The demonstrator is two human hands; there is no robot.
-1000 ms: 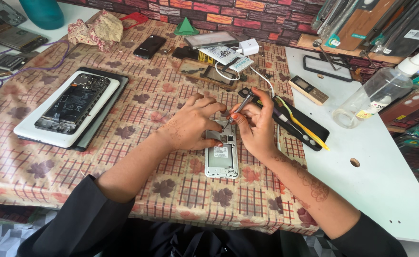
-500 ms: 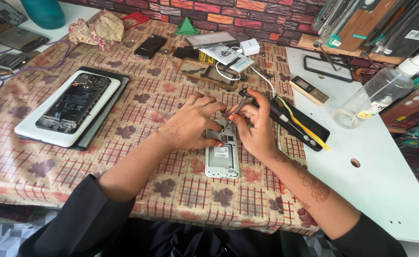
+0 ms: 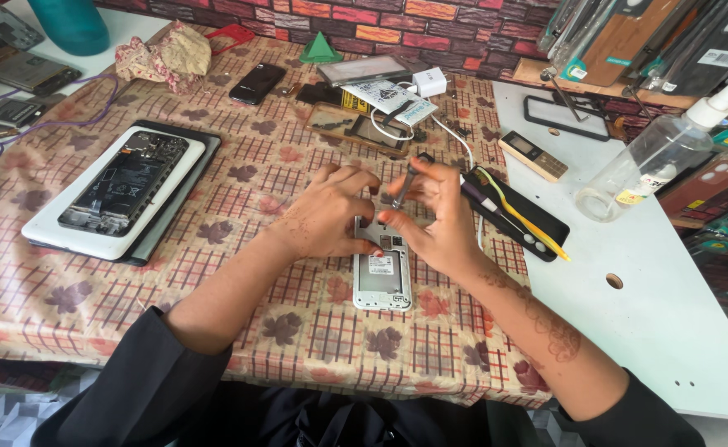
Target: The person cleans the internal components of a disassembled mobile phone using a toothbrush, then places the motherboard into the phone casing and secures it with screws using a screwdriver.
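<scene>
The table [image 3: 74, 306] fills most of the frame, covered by a soft cloth with a checked pattern and maroon leaves; to the right lies a bare white surface [image 3: 662, 290]. At left sits a white tablet [image 3: 120, 194] with its back off, on a dark case, its dark innards showing. Near the right edge a clear plastic spray bottle [image 3: 658, 153] lies tilted.

At the centre of the frame lies the opened phone [image 3: 382, 269], back cover off, a slim silvery rectangle flat on the cloth. It looks light and rigid, with an exposed board that is likely fragile; the plain edges of the frame seem the safest place to grip.

The left hand [image 3: 331, 213] rests on the phone's upper left corner, fingers curled, steadying it. The right hand [image 3: 437, 217] pinches a small screwdriver [image 3: 405, 184] narrowly between thumb and fingertips, its thin metal tip down on the phone's top end. Just right of the hands, a black tray [image 3: 517, 217] holds a yellow tool [image 3: 523, 217].
</scene>
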